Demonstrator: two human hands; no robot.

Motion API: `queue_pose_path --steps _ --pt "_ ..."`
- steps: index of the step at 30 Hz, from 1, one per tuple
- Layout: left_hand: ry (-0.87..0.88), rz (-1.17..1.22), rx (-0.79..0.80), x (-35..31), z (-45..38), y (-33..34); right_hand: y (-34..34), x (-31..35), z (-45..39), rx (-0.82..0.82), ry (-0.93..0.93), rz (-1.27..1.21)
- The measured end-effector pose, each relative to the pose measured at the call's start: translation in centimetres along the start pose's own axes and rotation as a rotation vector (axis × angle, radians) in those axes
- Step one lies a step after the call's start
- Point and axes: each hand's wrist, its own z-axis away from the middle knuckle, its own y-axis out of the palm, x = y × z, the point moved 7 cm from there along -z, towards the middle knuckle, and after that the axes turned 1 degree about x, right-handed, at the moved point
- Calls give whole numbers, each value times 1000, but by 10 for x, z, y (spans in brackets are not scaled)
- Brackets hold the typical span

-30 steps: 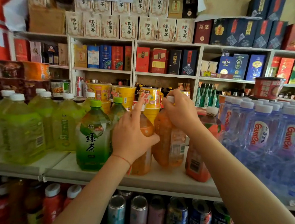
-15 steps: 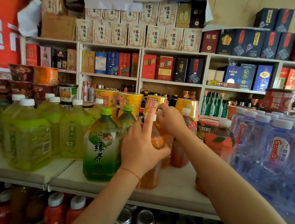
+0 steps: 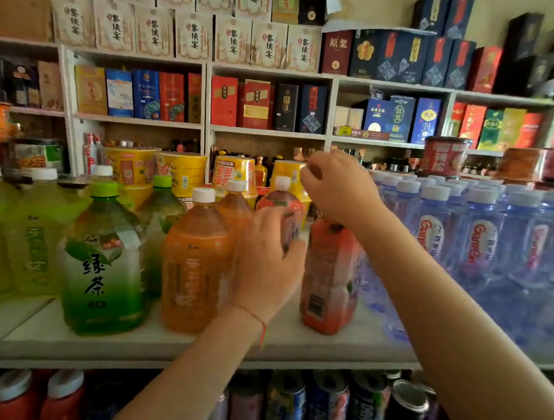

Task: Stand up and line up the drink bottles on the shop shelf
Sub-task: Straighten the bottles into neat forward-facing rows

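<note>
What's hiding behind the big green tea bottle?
Behind the green tea bottle stands another green-capped bottle; only its cap and shoulder show. Yellow noodle cups sit further back. Its lower part is covered.

Orange bottle, white cap — green tea bottle, green cap.

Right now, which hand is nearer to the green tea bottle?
Left. The left hand lies two bottles to the right of the green tea bottle; the right hand is farther right, above a red bottle.

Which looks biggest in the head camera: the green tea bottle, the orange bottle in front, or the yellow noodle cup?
1. green tea bottle
2. front orange bottle, nearly alike, so this ranking is unsure
3. yellow noodle cup, though it stands farther back
</note>
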Motion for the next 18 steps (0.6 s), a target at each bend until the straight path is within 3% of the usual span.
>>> queue_pose_path --steps 3,7,10,13,18 --pt "-138 48 38 10 -13 18 -8 -36 14 -1 122 -77" --pt "-232 54 16 17 -38 34 24 -66 43 165 346 -492" --pt "-325 68 -1 31 -66 40 31 -69 56 70 404 -616" --pt "-427 108 28 45 -87 55 27 -69 63 14 403 -611" --pt "-437 -249 85 54 -104 66 18 -68 69 -80 412 -399"
